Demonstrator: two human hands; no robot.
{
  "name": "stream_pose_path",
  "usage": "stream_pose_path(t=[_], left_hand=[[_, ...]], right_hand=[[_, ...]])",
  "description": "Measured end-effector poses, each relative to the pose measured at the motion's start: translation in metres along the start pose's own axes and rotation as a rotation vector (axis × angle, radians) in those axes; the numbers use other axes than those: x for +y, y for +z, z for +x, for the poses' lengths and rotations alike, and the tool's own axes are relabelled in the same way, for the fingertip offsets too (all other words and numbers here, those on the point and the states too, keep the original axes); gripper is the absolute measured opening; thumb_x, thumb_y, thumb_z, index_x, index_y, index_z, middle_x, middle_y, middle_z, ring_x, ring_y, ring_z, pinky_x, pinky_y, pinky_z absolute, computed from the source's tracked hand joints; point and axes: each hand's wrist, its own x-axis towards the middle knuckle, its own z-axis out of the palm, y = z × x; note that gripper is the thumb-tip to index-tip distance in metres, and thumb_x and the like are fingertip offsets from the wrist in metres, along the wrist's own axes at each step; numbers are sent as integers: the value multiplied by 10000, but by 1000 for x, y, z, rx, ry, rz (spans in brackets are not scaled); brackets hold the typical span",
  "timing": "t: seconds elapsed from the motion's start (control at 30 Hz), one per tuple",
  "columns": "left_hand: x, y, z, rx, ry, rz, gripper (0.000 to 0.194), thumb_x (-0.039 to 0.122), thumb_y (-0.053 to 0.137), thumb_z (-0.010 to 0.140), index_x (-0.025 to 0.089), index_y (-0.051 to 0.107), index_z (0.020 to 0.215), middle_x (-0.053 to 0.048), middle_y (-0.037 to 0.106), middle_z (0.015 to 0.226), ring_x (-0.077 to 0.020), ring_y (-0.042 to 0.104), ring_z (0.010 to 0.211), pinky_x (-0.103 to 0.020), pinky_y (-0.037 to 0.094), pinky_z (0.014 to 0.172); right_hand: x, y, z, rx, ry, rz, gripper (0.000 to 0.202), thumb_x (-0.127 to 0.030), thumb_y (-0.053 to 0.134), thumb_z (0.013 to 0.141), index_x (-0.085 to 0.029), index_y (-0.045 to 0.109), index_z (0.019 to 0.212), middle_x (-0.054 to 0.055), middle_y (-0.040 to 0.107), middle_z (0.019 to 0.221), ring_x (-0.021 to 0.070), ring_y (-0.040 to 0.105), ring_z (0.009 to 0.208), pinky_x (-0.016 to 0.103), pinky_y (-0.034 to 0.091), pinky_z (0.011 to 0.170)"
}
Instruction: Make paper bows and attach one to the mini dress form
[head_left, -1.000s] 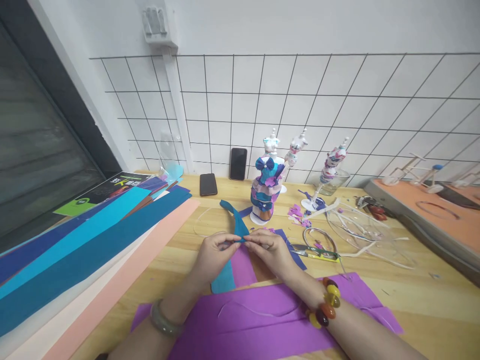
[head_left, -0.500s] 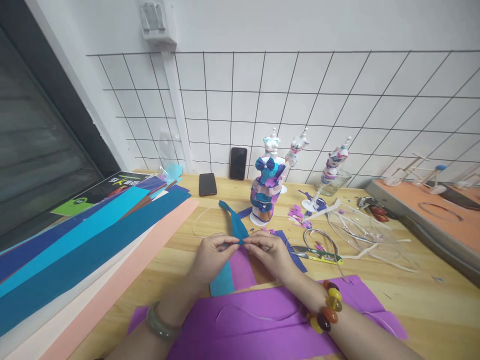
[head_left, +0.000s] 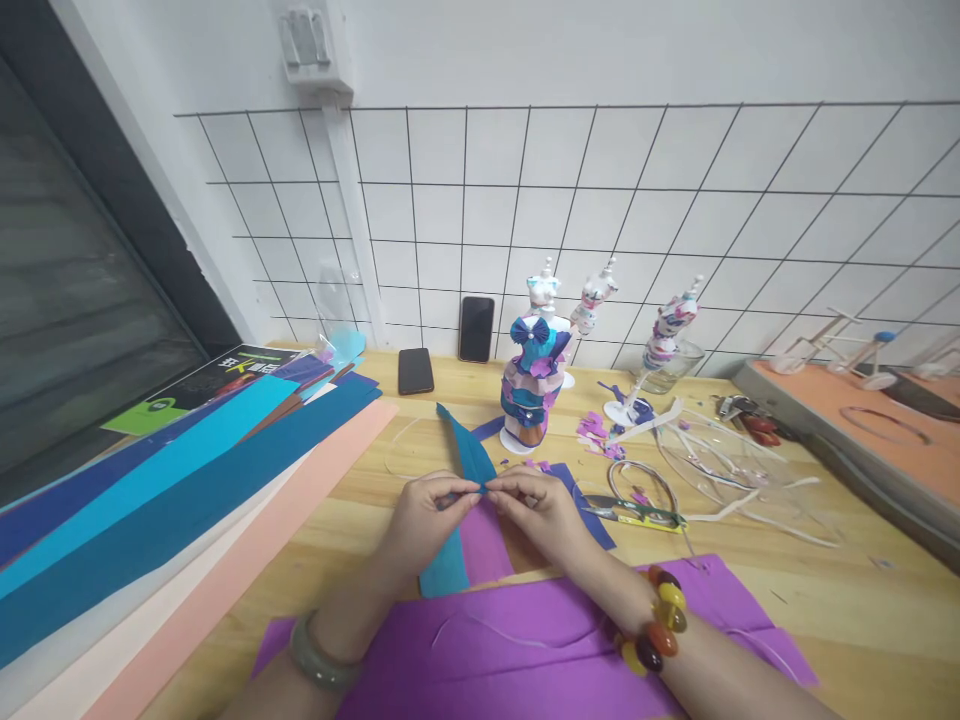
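Observation:
Between both hands is a teal strip of crepe paper (head_left: 471, 455), its free end pointing away from me over the table. My left hand (head_left: 431, 515) pinches its near end between thumb and forefinger. Right beside it, my right hand (head_left: 536, 510) pinches the same end, fingertips almost touching. Beneath the hands lie light blue (head_left: 444, 565), pinkish-purple (head_left: 484, 540) and brown paper pieces. A large purple paper sheet (head_left: 480, 650) with a thin cord on it spreads under my forearms. Beyond stands a small dress form (head_left: 536, 385) dressed in blue, purple and pink paper.
Long coloured paper sheets (head_left: 187, 500) lie at left. Two phones, one flat (head_left: 415, 371) and one against the wall (head_left: 476, 328), are at the back. At right are scissors (head_left: 637, 512), tangled cords (head_left: 712, 450), more small dress forms (head_left: 671, 325) and an orange-topped box (head_left: 847, 400).
The teal strip's free part has shifted slightly and looks a little straighter and flatter. Both hands keep their pinch in nearly the same place.

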Motion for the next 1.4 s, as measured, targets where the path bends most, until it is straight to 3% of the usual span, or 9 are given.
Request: stream_pose_path(t=[0.13,0.37,0.63,0.77,0.9,1.4], left_hand=[[3,-2,0,-9,48,44,122,182,585,729,182,700,769,-43,671,734,-156,609,701,-259,474,651],[6,-3,1,-28,79,48,150,185,561,749,194,705,789,-51,673,750,-164,611,716,-265,479,657],[7,-4,1,-36,83,26,157,213,557,755,205,711,785,-49,669,751,-166,608,717,-258,477,652],[6,-4,1,-54,95,35,162,202,553,759,207,711,792,-48,667,755,-161,608,713,-255,471,653],[7,-4,0,-62,87,43,167,211,548,764,205,710,807,-51,667,754,-161,607,711,-259,469,650],[-1,2,1,-28,-235,-225,146,279,626,674,161,673,745,-42,683,731,-170,610,683,-248,474,621]], right_hand=[[2,2,-1,-2,55,31,119,-231,586,753,-173,680,797,55,655,721,165,596,675,284,471,639],[6,1,-1,-45,284,252,237,-299,619,721,-139,644,895,18,634,629,136,573,575,260,461,566],[10,-1,-2,-100,274,295,280,-317,646,706,-171,662,944,30,668,710,146,602,624,273,488,606],[8,-2,-1,-83,233,233,201,-294,642,711,-182,690,871,59,689,823,176,622,730,289,497,660],[7,-2,-1,-61,219,188,155,-280,631,722,-195,700,832,55,703,811,185,634,737,302,504,673],[9,-1,-2,-31,270,253,156,-284,666,681,-206,702,810,37,706,774,178,635,703,290,509,640]])
